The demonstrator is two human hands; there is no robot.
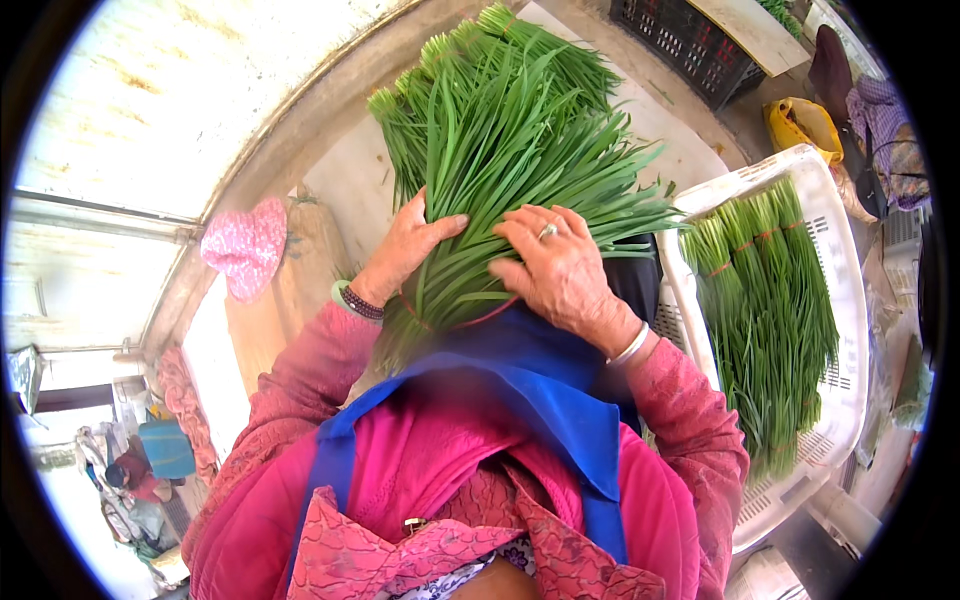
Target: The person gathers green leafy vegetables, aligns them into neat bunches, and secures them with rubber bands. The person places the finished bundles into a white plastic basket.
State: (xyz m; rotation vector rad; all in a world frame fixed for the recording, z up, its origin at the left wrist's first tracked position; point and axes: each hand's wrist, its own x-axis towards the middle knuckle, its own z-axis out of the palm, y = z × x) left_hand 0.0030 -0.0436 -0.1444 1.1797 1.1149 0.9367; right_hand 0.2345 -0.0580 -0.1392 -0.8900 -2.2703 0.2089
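A loose bunch of garlic chives (480,247) lies across my lap, its leaves spreading over the pile behind. My left hand (409,247) grips the bunch's left side, thumb over the leaves and fingers partly hidden. Curled fingertips of my right hand (559,277) touch the leaves on the other side; whether they grip any is unclear. A thin red band (489,313) curves near the bunch's lower end, close to the blue apron (517,349). Beyond my hands, more chive bundles (465,49) are piled on a pale board (349,176), cut ends pointing away.
At right, a white plastic crate (847,300) holds several banded chive bundles (765,322). A black crate (682,49) and a yellow bag (806,127) stand farther back. On the left are a pink sequined item (247,244), a wooden board (300,277) and the wall (150,97).
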